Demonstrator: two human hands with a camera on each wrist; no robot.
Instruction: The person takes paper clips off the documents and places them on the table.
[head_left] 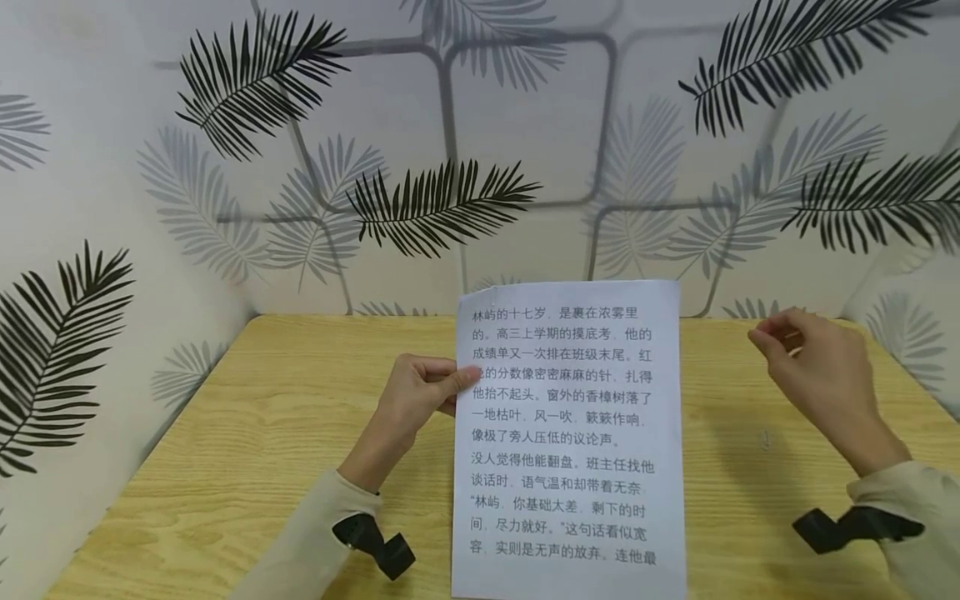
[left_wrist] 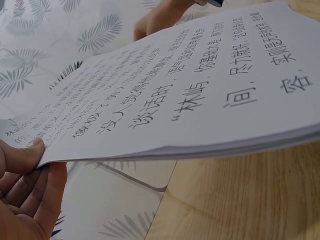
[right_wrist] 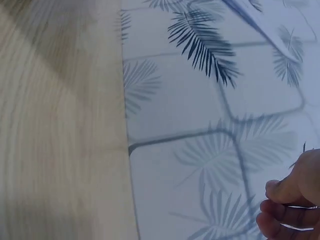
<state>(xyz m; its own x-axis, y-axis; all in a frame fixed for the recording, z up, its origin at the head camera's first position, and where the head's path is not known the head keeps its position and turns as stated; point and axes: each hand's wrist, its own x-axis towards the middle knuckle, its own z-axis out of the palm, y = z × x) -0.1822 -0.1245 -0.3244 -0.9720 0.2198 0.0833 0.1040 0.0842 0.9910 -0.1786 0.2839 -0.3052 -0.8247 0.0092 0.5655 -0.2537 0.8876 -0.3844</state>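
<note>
A stack of several printed paper sheets stands upright, facing the head camera. My left hand pinches its left edge, thumb on the printed face and fingers behind. The left wrist view shows the thumb at the edge of the sheets. Off to the right of the paper, my right hand is raised above the table, its fingers loosely bent and thumb close to the index finger. Nothing shows between its fingertips in the right wrist view. Below that hand is a small, pale, looped thing, like a paper clip.
A light wood-grain table spreads under both hands. Behind it rises a pale wall with dark and grey leaf prints. Black straps circle the sleeves at the wrists.
</note>
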